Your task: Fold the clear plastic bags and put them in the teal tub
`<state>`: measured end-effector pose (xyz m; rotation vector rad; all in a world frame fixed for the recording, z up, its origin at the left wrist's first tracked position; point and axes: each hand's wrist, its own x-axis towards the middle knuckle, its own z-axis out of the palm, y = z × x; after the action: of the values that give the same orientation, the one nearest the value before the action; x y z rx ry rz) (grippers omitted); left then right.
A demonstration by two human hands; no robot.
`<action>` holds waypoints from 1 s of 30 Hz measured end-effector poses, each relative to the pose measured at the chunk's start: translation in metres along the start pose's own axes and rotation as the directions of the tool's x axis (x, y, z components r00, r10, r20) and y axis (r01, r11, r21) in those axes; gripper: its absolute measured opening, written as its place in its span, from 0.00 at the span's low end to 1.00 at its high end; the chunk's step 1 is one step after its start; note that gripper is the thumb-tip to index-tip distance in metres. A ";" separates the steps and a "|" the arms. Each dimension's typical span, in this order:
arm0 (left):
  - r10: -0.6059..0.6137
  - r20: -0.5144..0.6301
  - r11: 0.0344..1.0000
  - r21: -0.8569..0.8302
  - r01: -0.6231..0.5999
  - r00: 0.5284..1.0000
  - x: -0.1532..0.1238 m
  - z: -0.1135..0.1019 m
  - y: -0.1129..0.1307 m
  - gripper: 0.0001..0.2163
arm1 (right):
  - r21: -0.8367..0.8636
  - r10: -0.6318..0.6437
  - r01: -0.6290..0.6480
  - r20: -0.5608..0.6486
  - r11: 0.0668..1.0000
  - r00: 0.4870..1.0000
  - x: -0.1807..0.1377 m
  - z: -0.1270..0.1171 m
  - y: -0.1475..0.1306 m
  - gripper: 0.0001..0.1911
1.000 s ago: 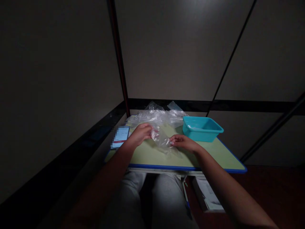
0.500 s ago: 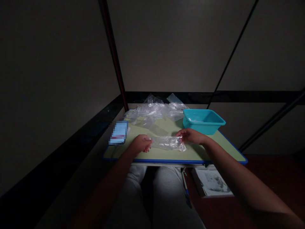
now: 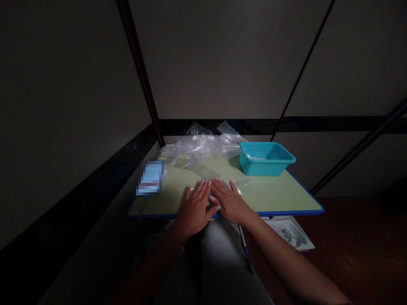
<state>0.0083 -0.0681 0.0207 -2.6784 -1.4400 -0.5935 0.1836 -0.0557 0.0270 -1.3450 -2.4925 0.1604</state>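
My left hand [image 3: 195, 207] lies palm down near the front edge of the small table [image 3: 280, 197], its fingers stretched out. Beside it my right hand [image 3: 229, 203] is also flat, fingers extended, and the fingertips of both hands meet. Beneath them is a clear plastic bag [image 3: 240, 188], mostly covered; a thin shiny part shows to the right of my right hand. Neither hand grips anything.
A heap of clear plastic bags [image 3: 203, 146] lies at the back of the table. A turquoise basin [image 3: 265, 167] stands at the back right. On the left is a phone [image 3: 150, 178], its screen blurred. A box [image 3: 291, 233] with a printed picture sits on the floor below.
Both hands have let go of the bag's ends and come together, now flat on top of it. The view has shifted slightly.
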 end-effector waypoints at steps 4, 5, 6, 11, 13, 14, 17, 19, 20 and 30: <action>0.002 0.087 1.000 0.031 -0.004 0.996 -0.009 0.009 -0.009 0.29 | -0.014 0.031 -0.030 0.081 0.999 0.996 -0.003 0.006 0.000 0.29; 0.004 0.095 0.999 0.042 -0.007 0.996 -0.010 0.010 -0.011 0.29 | -0.022 0.051 -0.050 0.085 0.999 0.995 -0.005 0.005 0.003 0.29; 0.004 0.099 0.999 0.052 -0.009 0.995 -0.011 0.009 -0.012 0.30 | -0.032 0.076 -0.074 0.084 0.997 0.994 -0.008 0.004 0.007 0.29; -0.009 0.116 0.996 0.085 -0.001 0.993 -0.014 0.006 -0.014 0.29 | -0.095 0.252 -0.245 0.069 0.965 0.965 -0.026 -0.007 0.031 0.30; -0.013 0.120 0.996 0.087 0.003 0.993 -0.015 0.006 -0.015 0.29 | -0.117 0.321 -0.312 0.063 0.943 0.945 -0.035 -0.013 0.045 0.30; -0.013 0.121 0.996 0.086 0.003 0.993 -0.015 0.006 -0.015 0.29 | -0.127 0.352 -0.343 0.057 0.931 0.934 -0.039 -0.015 0.053 0.29; -0.007 0.125 0.997 0.081 -0.004 0.992 -0.015 0.005 -0.017 0.29 | -0.150 0.433 -0.424 0.032 0.893 0.901 -0.052 -0.020 0.073 0.30; -0.006 0.130 0.997 0.081 -0.005 0.991 -0.015 0.005 -0.017 0.29 | -0.151 0.463 -0.458 -0.001 0.876 0.886 -0.058 -0.022 0.079 0.30; -0.006 0.133 0.997 0.083 -0.005 0.991 -0.015 0.005 -0.017 0.29 | -0.146 0.465 -0.463 -0.020 0.874 0.885 -0.060 -0.022 0.077 0.30; -0.016 0.136 0.996 0.089 0.004 0.991 -0.015 0.004 -0.015 0.29 | -0.052 0.195 -0.194 0.025 0.980 0.980 -0.051 -0.015 0.038 0.28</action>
<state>-0.0104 -0.0706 0.0097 -2.6907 -1.4745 -0.3441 0.2443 -0.0774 0.0211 -1.6177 -2.4003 0.1639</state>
